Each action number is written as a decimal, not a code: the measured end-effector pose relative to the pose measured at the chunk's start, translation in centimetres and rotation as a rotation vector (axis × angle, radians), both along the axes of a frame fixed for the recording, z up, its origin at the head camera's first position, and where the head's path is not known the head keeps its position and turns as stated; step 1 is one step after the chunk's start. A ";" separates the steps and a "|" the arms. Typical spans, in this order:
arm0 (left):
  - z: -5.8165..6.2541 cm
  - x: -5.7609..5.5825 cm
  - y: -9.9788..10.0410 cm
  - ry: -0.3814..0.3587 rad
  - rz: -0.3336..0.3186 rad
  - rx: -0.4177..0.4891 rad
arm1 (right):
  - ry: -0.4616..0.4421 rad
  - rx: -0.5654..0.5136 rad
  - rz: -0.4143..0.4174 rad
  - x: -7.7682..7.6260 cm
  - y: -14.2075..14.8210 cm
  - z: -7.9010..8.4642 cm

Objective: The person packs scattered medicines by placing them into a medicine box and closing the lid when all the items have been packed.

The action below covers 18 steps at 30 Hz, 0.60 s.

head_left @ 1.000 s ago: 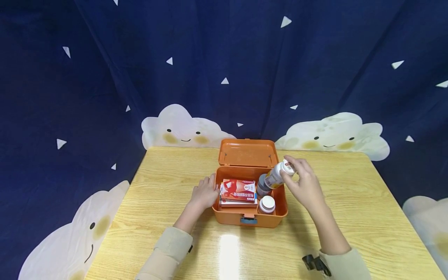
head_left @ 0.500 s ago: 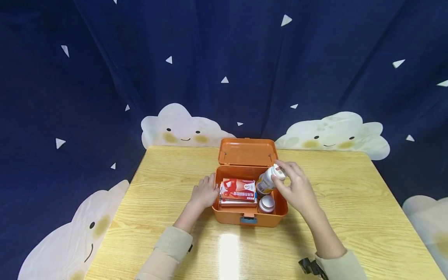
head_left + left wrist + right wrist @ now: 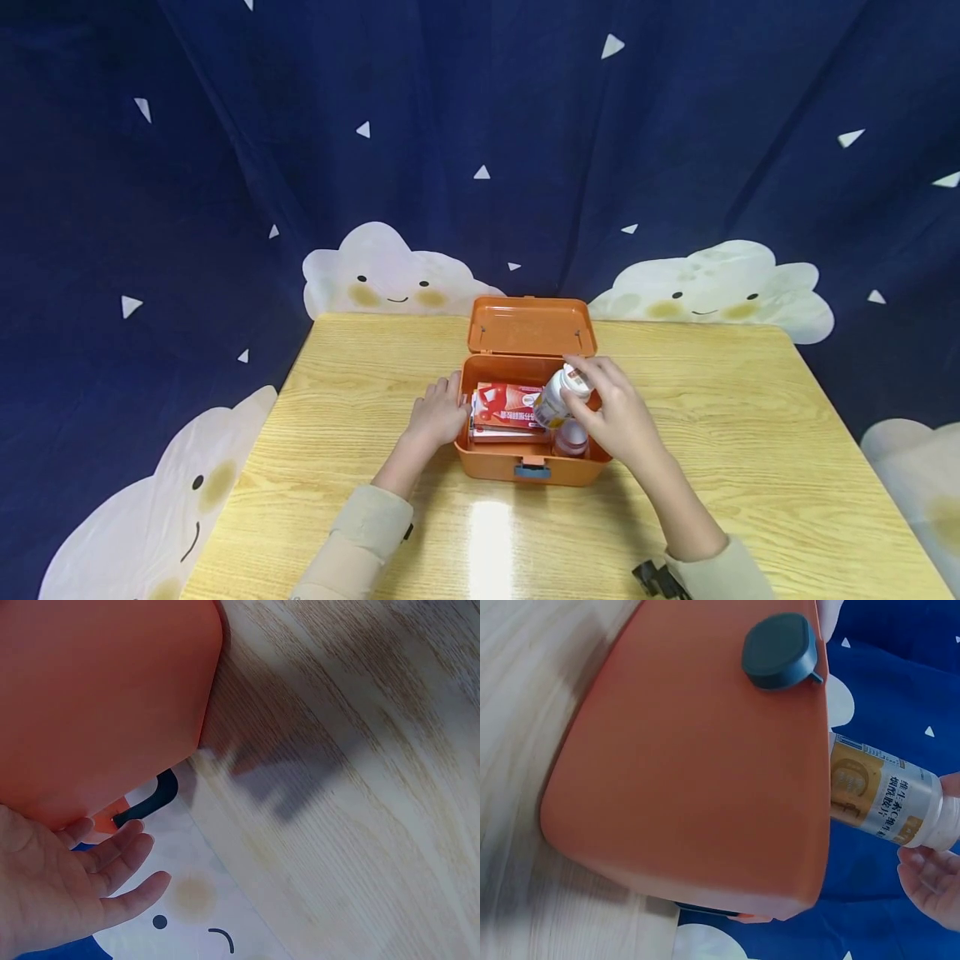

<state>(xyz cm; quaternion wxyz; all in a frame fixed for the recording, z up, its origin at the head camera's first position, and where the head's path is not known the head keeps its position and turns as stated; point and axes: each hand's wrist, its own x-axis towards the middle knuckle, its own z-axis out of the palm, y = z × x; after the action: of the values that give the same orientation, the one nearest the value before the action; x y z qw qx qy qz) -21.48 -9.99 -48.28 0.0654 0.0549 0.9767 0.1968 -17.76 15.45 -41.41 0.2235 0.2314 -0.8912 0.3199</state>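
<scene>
My right hand (image 3: pixel 618 417) pinches a white pill bottle (image 3: pixel 552 407) by its cap. The bottle hangs tilted inside the orange storage box (image 3: pixel 480 467), its base leaning left towards a red medicine carton (image 3: pixel 504 403). In the right wrist view its orange-and-silver label shows above the box rim, and its lower end is hidden behind the wall. Close in front of it stands a second white-capped bottle (image 3: pixel 572 440), partly shaded. At the box's left rim rests my left hand (image 3: pixel 437 412), its fingers (image 3: pixel 124 866) loosely extended along the outside in the left wrist view.
The box's lid (image 3: pixel 532 327) is folded back behind it. A dark blue latch (image 3: pixel 532 472) sits on the front wall. Beneath is a wood-grain table (image 3: pixel 360 358), backed by a navy curtain (image 3: pixel 420 100) with white clouds and triangles.
My right hand has brought the pill bottle leftward and down, from over the box's right side to its middle beside the cartons. The left hand has stayed at the rim.
</scene>
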 end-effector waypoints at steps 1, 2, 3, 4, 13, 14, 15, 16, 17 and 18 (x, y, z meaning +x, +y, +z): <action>0.0 0.0 0.0 0.001 0.000 -0.002 | -0.007 0.004 0.000 0.0 -0.1 0.0; 0.0 0.0 0.0 0.005 0.001 -0.004 | -0.016 0.008 -0.001 0.1 -0.2 0.0; -0.1 0.0 0.0 0.011 0.000 -0.006 | -0.024 0.010 -0.001 0.2 -0.3 0.0; -0.1 0.0 0.0 0.014 0.001 -0.010 | -0.033 0.013 -0.001 0.2 -0.4 0.0; -0.2 -0.2 0.0 -0.007 0.000 -0.013 | -0.071 0.029 0.016 0.3 -1.0 -0.5; -0.2 -0.2 0.0 -0.009 -0.001 -0.013 | -0.069 0.032 0.019 0.3 -1.0 -0.5; -0.2 -0.2 0.0 -0.010 -0.001 -0.011 | -0.069 0.032 0.023 0.3 -1.1 -0.6; -0.3 -0.3 0.0 -0.011 0.000 -0.010 | -0.070 0.031 0.027 0.3 -1.1 -0.7; -0.3 -0.3 0.0 -0.014 0.001 -0.009 | -0.073 0.030 0.030 0.4 -1.2 -0.7; -0.3 -0.3 0.0 -0.016 0.001 -0.009 | -0.078 0.029 0.034 0.4 -1.2 -0.8</action>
<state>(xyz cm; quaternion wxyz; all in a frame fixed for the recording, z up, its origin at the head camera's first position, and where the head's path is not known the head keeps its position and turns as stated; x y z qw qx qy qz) -21.76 -10.01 -48.57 0.0735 0.0526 0.9770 0.1930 -17.34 14.27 -42.18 0.1799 0.2369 -0.8997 0.3195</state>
